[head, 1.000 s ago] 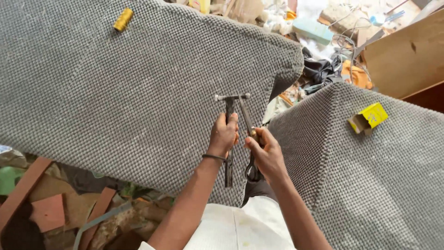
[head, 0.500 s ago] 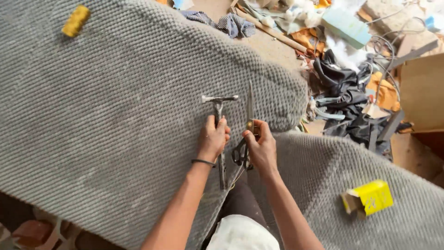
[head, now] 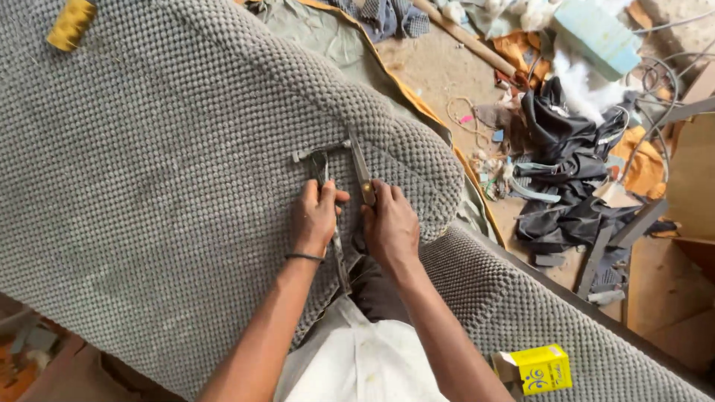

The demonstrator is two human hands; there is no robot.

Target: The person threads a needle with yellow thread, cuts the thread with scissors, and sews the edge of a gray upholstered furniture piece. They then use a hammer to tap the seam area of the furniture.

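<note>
Left hand [head: 316, 217] grip clamped on hammer [head: 322, 165] — right hand [head: 390, 227] on scissors [head: 362, 173], near grey fabric [head: 171, 193] edge.

This is looking like an upholstery workshop. Big panels of grey knobbly fabric [head: 171, 186] are stretching over padded furniture forms and filling the view from nine to five o'clock. A yellow thread spool [head: 71, 24] is lying at eleven o'clock. Toward one and two o'clock, the dusty floor [head: 439, 71] is carrying foam offcuts [head: 599, 37], cloth scraps [head: 573, 160] and a wooden stick [head: 465, 37]. A small yellow box [head: 542, 369] is sitting at five o'clock.
</note>
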